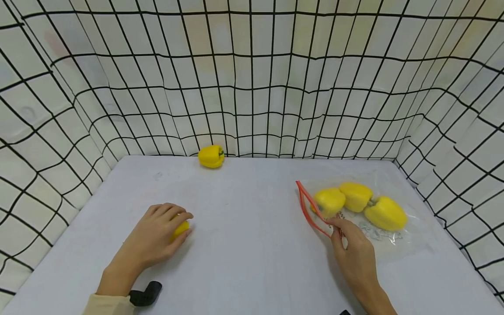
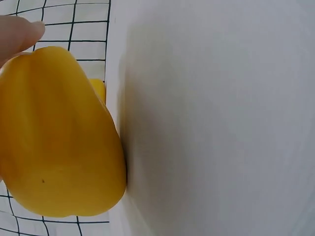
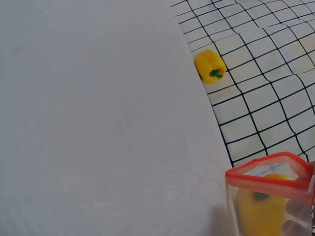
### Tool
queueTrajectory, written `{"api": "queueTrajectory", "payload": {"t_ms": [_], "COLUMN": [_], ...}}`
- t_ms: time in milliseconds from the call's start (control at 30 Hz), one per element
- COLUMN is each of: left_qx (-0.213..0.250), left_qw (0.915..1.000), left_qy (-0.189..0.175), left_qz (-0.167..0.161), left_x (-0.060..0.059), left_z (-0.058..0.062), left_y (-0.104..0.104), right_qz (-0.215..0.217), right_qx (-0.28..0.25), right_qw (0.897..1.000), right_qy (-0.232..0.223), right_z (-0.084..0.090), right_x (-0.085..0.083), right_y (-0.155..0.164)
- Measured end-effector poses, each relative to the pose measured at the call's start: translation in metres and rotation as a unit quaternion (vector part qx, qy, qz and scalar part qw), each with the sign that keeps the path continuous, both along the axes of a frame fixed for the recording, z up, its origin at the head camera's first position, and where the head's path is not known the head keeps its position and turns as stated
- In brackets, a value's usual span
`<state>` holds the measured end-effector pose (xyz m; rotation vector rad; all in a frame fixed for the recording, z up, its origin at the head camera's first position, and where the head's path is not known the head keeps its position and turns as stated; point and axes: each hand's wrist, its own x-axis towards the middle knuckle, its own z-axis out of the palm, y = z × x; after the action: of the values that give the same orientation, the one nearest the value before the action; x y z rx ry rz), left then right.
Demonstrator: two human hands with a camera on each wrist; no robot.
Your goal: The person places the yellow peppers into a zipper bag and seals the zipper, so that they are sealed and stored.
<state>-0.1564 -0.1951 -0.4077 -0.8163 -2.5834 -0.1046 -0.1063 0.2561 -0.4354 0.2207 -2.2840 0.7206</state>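
Note:
My left hand (image 1: 151, 238) grips a yellow bell pepper (image 1: 181, 229) at the left of the table, mostly hidden by the fingers in the head view. Up close in the left wrist view, that pepper (image 2: 64, 142) is large and smooth against the white tabletop. My right hand (image 1: 356, 258) pinches the red-edged mouth of a clear plastic zip bag (image 1: 379, 235), which lies on the right. The mouth gapes toward the left. Three yellow bell peppers (image 1: 356, 197) are inside the bag. In the right wrist view the red rim (image 3: 268, 185) stands parted above a bagged pepper.
Another yellow bell pepper (image 1: 210, 156) lies at the table's back edge, left of centre. Black netting (image 1: 252, 89) over white sheeting surrounds the back and sides of the white table (image 1: 244, 262). A black object (image 1: 146, 294) is beside the left wrist.

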Motion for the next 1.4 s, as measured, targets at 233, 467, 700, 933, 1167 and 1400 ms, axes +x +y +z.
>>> {"api": "queueTrajectory", "payload": {"t_ms": [233,467,700,933,1167,1400], "left_qx": [0.005,0.022,0.039,0.079,0.115,0.140], "left_qw": [0.9997,0.9989,0.9986,0.9962,0.9926,0.9895], "left_qy": [-0.018,-0.029,-0.014,0.022,0.028,0.014], "left_qz": [0.013,0.030,0.034,0.028,0.027,0.035], "left_x": [0.001,0.000,-0.001,-0.003,-0.002,-0.001], "left_z": [0.001,0.001,0.001,-0.001,0.000,0.005], "left_y": [-0.002,-0.007,-0.015,-0.023,-0.024,-0.023], "right_qz": [-0.006,-0.009,-0.006,-0.004,-0.006,-0.009], "right_qx": [0.002,0.002,0.001,0.002,0.000,-0.001], "right_qw": [1.000,1.000,1.000,1.000,1.000,1.000], "right_qy": [-0.012,-0.021,-0.016,-0.004,0.017,0.011], "right_z": [0.000,0.000,0.000,0.001,0.002,0.002], "right_x": [-0.001,0.000,0.001,0.001,0.001,0.002], "right_y": [0.000,0.000,0.001,0.000,-0.001,-0.002]}}
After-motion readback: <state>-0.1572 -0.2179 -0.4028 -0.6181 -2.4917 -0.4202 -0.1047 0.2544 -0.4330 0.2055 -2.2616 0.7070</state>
